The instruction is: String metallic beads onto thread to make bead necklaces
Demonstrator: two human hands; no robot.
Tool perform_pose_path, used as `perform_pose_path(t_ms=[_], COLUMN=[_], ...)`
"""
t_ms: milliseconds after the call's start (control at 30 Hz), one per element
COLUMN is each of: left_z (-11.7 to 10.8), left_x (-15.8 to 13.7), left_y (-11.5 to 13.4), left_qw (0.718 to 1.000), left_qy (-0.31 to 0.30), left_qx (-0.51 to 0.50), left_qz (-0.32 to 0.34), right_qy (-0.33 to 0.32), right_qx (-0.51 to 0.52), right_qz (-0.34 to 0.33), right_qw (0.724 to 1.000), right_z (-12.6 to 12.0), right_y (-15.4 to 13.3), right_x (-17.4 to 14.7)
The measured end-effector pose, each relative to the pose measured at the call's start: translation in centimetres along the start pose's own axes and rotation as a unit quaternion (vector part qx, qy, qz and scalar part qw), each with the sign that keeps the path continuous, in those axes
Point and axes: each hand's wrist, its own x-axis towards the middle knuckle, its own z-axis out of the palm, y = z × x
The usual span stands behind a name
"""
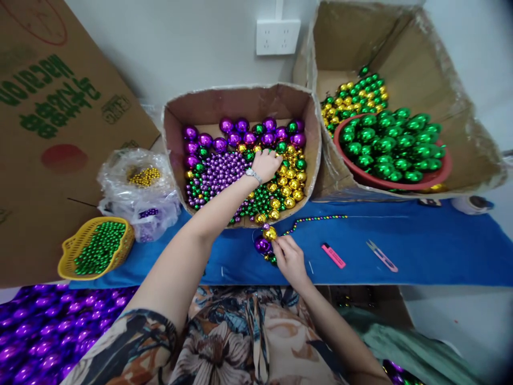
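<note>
Right hand pinching gold bead over bench, left hand among beads inside carton, cannot tell whether its fingers grasp any, red tub and snips rightward, yellow basket leftward

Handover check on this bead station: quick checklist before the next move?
1. Right hand has the gold ball: ok, at its fingertips.
2. Left hand holds a bead: cannot tell, fingertips are down among the beads in the cardboard box.
3. Thread snips clear of both hands: ok, on the blue cloth.
4. Small-bead strand clear of snips: ok.
5. Large purple balls unmixed: not ok, green balls among them.
</note>
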Motion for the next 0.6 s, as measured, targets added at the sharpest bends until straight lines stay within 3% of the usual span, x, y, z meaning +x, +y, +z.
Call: perform_pose_path(t_ms=[100,167,233,333,400,467,600], left_z=[-0.7,-1.4,-2.3,-3.4,-3.8,-4.0,-3.7], left_x=[-0.4,-1.9,-4.4,-9.3,-12.4,-15.0,-18.0], left_y=[-0.1,-0.3,-0.4,-0.3,-0.2,0.1,0.4], left_qw=[0.995,0.967,0.886,0.681,0.569,0.504,0.451], left_qy=[0.027,0.081,0.127,0.104,0.082,0.08,0.085], left_qx=[-0.092,-0.238,-0.437,-0.706,-0.793,-0.829,-0.851], left_qz=[-0.006,-0.034,-0.086,-0.162,-0.199,-0.227,-0.256], right_qy=[0.011,0.015,0.016,0.02,0.02,0.013,-0.007], right_qx=[-0.009,-0.014,-0.013,-0.013,-0.019,-0.024,-0.033], right_qz=[-0.008,-0.009,-0.009,-0.016,-0.022,-0.03,-0.043], right_qw=[1.0,1.0,1.0,1.0,0.999,0.999,0.999], right_z=[-0.1,-0.3,-0.4,-0.4,-0.2,0.1,0.6], right_y=[-0.2,-0.3,-0.4,-0.4,-0.4,-0.5,-0.8], right_x=[0.0,0.0,0.0,0.0,0.0,0.0,-0.1])
